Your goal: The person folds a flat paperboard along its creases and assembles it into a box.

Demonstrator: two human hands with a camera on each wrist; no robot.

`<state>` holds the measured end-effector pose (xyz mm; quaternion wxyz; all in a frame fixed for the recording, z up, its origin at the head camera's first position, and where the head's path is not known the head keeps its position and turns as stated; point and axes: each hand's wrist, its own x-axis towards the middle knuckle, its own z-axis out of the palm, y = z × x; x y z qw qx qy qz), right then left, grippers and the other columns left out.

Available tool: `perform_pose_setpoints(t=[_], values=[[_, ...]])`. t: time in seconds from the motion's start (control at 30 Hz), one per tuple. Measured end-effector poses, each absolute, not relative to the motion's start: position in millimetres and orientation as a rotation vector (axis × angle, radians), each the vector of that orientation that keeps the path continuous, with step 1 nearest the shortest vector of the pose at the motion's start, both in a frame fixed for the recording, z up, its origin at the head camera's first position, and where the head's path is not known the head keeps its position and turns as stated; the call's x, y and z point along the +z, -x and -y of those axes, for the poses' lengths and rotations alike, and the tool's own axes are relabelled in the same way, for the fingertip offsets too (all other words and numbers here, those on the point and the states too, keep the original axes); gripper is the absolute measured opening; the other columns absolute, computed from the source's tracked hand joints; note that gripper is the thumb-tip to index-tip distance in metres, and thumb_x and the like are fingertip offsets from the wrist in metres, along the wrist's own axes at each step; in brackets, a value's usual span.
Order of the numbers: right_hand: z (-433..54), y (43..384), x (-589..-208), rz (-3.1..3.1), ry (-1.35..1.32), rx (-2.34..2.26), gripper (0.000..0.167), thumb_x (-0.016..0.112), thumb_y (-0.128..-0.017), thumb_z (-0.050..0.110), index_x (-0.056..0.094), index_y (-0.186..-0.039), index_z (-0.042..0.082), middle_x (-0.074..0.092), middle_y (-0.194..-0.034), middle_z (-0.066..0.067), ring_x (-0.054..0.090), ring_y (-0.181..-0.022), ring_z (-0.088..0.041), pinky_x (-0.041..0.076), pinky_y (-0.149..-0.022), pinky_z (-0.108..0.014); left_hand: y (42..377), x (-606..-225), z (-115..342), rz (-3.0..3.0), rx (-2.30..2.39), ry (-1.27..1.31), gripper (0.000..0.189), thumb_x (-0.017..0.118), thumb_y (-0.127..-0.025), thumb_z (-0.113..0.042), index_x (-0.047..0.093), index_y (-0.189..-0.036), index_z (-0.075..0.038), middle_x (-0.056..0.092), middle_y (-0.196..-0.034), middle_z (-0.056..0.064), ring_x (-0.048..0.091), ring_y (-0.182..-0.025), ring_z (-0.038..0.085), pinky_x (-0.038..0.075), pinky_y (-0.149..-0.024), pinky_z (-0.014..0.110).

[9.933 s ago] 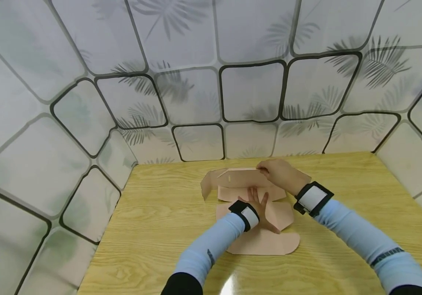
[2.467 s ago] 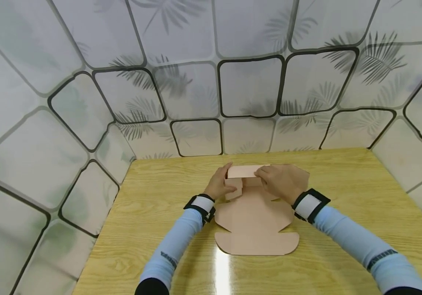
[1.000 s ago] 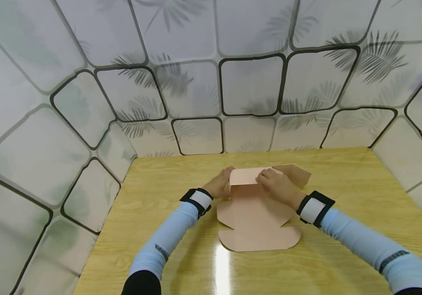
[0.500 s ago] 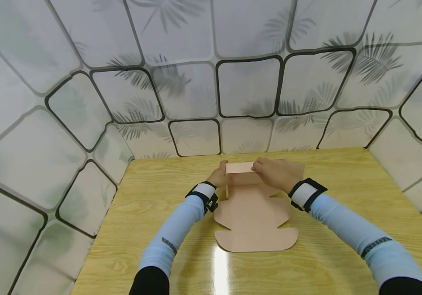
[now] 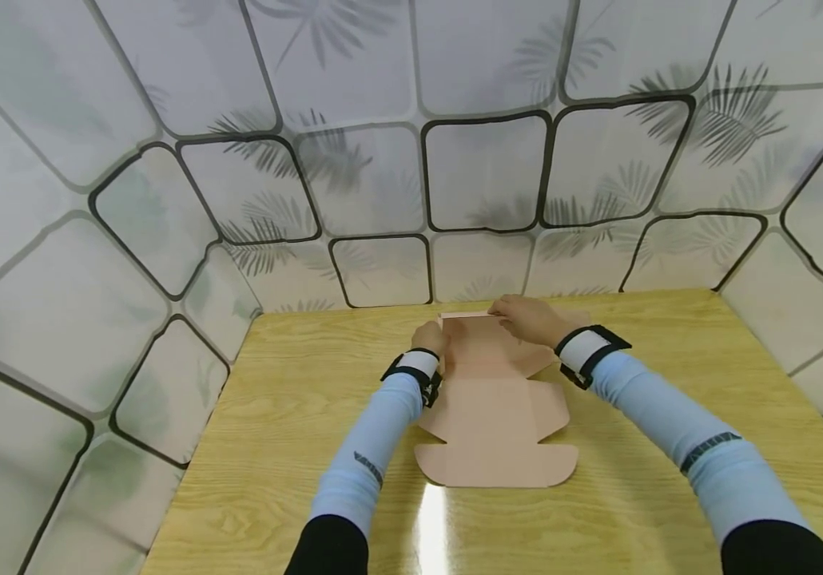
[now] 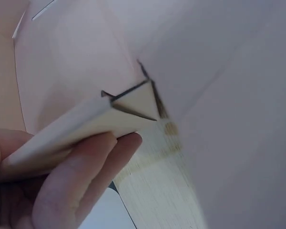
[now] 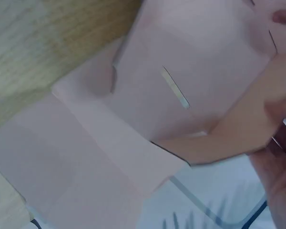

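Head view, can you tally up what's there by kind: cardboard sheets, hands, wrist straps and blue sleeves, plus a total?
Cardboard sheet: 1
Hands: 2
Wrist straps: 2
Blue sleeves: 2
Total: 7

Bright head view, white glare (image 5: 431, 527) on the tabletop (image 5: 296, 391); wrist views softly blurred

Pale walls (image 5: 487, 180) with rounded outlines (image 5: 427, 176) and grey fronds (image 5: 738, 120) around a wood-grain table (image 5: 296, 383), bright glare (image 5: 431, 527) on top.
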<state>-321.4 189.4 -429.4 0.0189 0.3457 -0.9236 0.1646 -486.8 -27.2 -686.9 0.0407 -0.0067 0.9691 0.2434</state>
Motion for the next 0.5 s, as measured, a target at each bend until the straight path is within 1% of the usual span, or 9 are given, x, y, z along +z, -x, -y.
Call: perform_pose_setpoints(t=[0.07, 0.1, 0.17, 0.2, 0.3, 0.37, 0.4, 0.47, 0.5], values=[[-195.7, 326.2, -422.8, 2.972, -1.068, 0.711, 0.032, 0.046, -0.102, 0.013, 0.059, -0.125, -0.005, 0.061, -0.122, -0.025, 0.058, -0.112, -0.041, 0.047, -0.095, -0.049, 463.8, -659.4, 23.4, -2.945, 0.776, 0.031, 0.028, 0.056, -0.094, -0.029, 0.066, -0.073, -0.012, 0.069, -0.078, 0.006, 0.061, -0.065, 0.021, 0.049, -0.055, 0.035], [-199.7, 328.2, -419.7, 3.011, -1.048, 0.804, 0.035, 0.043, -0.104, 0.014, 0.056, -0.129, -0.007, 0.059, -0.126, -0.027, 0.056, -0.116, -0.043, 0.045, -0.099, -0.051, 454.7, -648.7, 22.3, -2.936, 0.8, 0.038, 0.028, 0.056, -0.094, -0.028, 0.066, -0.074, -0.011, 0.069, -0.077, 0.006, 0.06, -0.064, 0.021, 0.048, -0.055, 0.035], [-208.3, 331.7, -414.6, 3.059, -1.011, 0.874, 0.038, 0.039, -0.104, 0.011, 0.05, -0.135, -0.008, 0.054, -0.132, -0.03, 0.051, -0.122, -0.046, 0.041, -0.102, -0.054, 438.2, -627.9, 21.4, -2.917, 0.84, 0.034, 0.026, 0.055, -0.093, -0.023, 0.066, -0.073, -0.01, 0.068, -0.075, 0.007, 0.06, -0.064, 0.021, 0.048, -0.055, 0.035], [-212.2, 333.5, -413.8, 3.071, -1.018, 0.807, 0.038, 0.04, -0.104, 0.008, 0.048, -0.137, -0.008, 0.054, -0.132, -0.031, 0.052, -0.121, -0.046, 0.042, -0.101, -0.054, 433.4, -618.9, 21.1, -2.887, 0.836, 0.048, 0.025, 0.054, -0.093, -0.021, 0.066, -0.074, -0.009, 0.068, -0.076, 0.007, 0.06, -0.065, 0.021, 0.049, -0.056, 0.035], [-220.1, 337.1, -416.5, 3.065, -1.057, 0.458, 0.041, 0.049, -0.097, -0.003, 0.048, -0.138, -0.004, 0.059, -0.126, -0.03, 0.056, -0.114, -0.046, 0.048, -0.092, -0.052, 427.1, -606.4, 23.2, -2.898, 0.836, 0.051, 0.02, 0.056, -0.09, -0.016, 0.066, -0.075, -0.007, 0.068, -0.076, 0.009, 0.06, -0.064, 0.022, 0.049, -0.055, 0.034], [-220.8, 338.2, -422.0, 3.032, -1.09, 0.27, 0.047, 0.06, -0.092, -0.002, 0.051, -0.137, -0.001, 0.061, -0.123, -0.027, 0.059, -0.11, -0.044, 0.05, -0.089, -0.051, 429.5, -606.9, 25.2, -2.892, 0.839, 0.059, 0.02, 0.056, -0.091, -0.018, 0.068, -0.079, -0.007, 0.069, -0.079, 0.01, 0.062, -0.067, 0.023, 0.05, -0.057, 0.035], [-220.4, 338.1, -425.1, 3.015, -1.104, 0.218, 0.05, 0.065, -0.088, -0.002, 0.052, -0.137, 0.0, 0.062, -0.121, -0.026, 0.059, -0.109, -0.043, 0.05, -0.088, -0.051, 418.3, -595.0, 24.6, -2.887, 0.825, 0.082, 0.02, 0.055, -0.092, -0.018, 0.069, -0.084, -0.006, 0.07, -0.083, 0.011, 0.064, -0.071, 0.024, 0.052, -0.06, 0.035], [-217.8, 337.8, -431.2, 2.992, -1.12, 0.16, 0.055, 0.072, -0.083, 0.002, 0.054, -0.135, 0.001, 0.062, -0.121, -0.024, 0.058, -0.111, -0.042, 0.047, -0.094, -0.053, 415.1, -591.3, 24.8, -2.868, 0.838, 0.082, 0.023, 0.054, -0.094, -0.018, 0.07, -0.088, -0.004, 0.071, -0.085, 0.013, 0.066, -0.073, 0.026, 0.054, -0.061, 0.036], [-216.3, 337.5, -433.9, 2.983, -1.113, 0.146, 0.058, 0.076, -0.081, 0.005, 0.055, -0.134, 0.002, 0.063, -0.121, -0.023, 0.058, -0.111, -0.041, 0.045, -0.096, -0.053, 409.9, -584.7, 25.0, -2.835, 0.85, 0.081, 0.025, 0.052, -0.096, -0.02, 0.07, -0.092, -0.002, 0.071, -0.088, 0.014, 0.067, -0.077, 0.026, 0.055, -0.064, 0.036]])
